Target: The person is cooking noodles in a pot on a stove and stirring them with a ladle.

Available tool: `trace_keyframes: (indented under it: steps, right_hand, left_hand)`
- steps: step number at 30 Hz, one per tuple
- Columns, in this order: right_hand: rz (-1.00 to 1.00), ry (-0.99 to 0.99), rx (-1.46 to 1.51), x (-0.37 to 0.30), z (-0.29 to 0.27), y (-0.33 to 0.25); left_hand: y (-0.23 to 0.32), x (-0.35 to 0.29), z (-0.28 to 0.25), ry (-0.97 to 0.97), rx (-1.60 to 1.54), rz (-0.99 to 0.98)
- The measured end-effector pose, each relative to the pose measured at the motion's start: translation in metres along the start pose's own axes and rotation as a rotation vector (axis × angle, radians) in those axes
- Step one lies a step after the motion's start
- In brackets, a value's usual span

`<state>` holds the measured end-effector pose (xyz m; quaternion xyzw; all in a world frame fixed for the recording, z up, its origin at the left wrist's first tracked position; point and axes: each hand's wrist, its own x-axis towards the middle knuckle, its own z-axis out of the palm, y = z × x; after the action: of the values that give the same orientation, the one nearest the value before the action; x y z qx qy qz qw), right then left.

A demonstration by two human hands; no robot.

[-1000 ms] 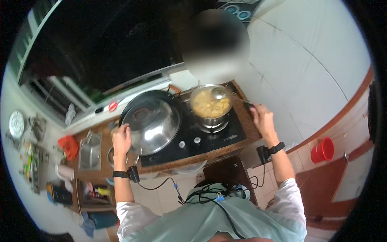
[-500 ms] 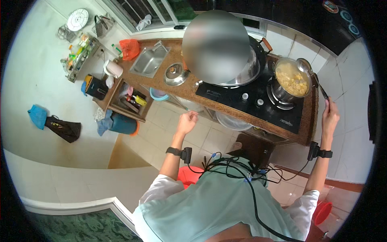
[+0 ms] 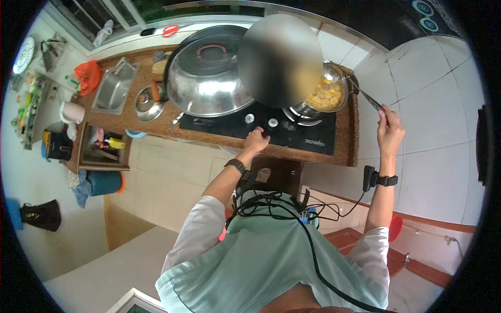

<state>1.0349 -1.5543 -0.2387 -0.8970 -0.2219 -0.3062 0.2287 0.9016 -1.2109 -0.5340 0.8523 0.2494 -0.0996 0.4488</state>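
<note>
My right hand [image 3: 390, 131] is closed round the dark handle of a metal ladle [image 3: 360, 89]. The ladle's bowl end is at the far rim of a steel pot [image 3: 313, 111] holding yellowish chunks of food [image 3: 327, 95] in liquid. My left hand [image 3: 255, 141] is at the front edge of the black gas stove [image 3: 209, 123], loosely bent, its thumb apart from the fingers and nothing visible in it. Its fingertips are close to two stove knobs, a left knob [image 3: 249, 118] and a right knob [image 3: 272, 122]; contact cannot be made out. A round blur hides part of the pot.
Left of the pot, a large wok with a domed steel lid [image 3: 209, 78] covers the other burner. Further left lie a small pot lid [image 3: 148, 107] and a sink [image 3: 116, 88]. A tiled wall [image 3: 422, 99] bounds the right side. Black cables [image 3: 271, 206] hang across my waist.
My left hand has moved forward from over the floor to the stove front. The view has shifted right, showing more of the lidded wok. My right hand keeps holding the ladle at the pot.
</note>
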Motion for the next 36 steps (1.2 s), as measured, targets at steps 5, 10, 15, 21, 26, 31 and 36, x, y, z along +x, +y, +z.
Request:
trace_keyframes:
  steps: [5, 10, 15, 21, 26, 31, 36]
  right_hand:
    - [0.113, 0.013, -0.023, 0.007, 0.004, 0.019]
    - [-0.056, 0.101, -0.109, 0.003, -0.002, 0.016]
    - [-0.005, 0.040, -0.109, -0.002, -0.001, 0.020]
    - [-0.115, 0.087, -0.141, -0.006, 0.007, 0.020]
    - [-0.125, 0.126, -0.085, -0.010, 0.014, 0.020]
    - [-0.099, 0.127, -0.069, -0.015, 0.017, 0.027]
    - [-0.066, 0.121, -0.047, -0.013, 0.020, 0.028]
  left_hand:
    - [0.038, 0.038, 0.038, 0.207, -0.041, -0.059]
    - [0.044, 0.050, 0.036, 0.166, 0.226, 0.021]
    - [0.046, 0.059, 0.034, 0.153, 0.450, 0.107]
    - [0.047, 0.062, 0.029, 0.077, 0.476, 0.078]
    - [0.036, 0.072, 0.038, 0.106, 0.482, 0.099]
    - [0.056, 0.065, 0.036, 0.097, 0.394, -0.004]
    - [0.049, 0.063, 0.035, 0.104, 0.314, -0.102]
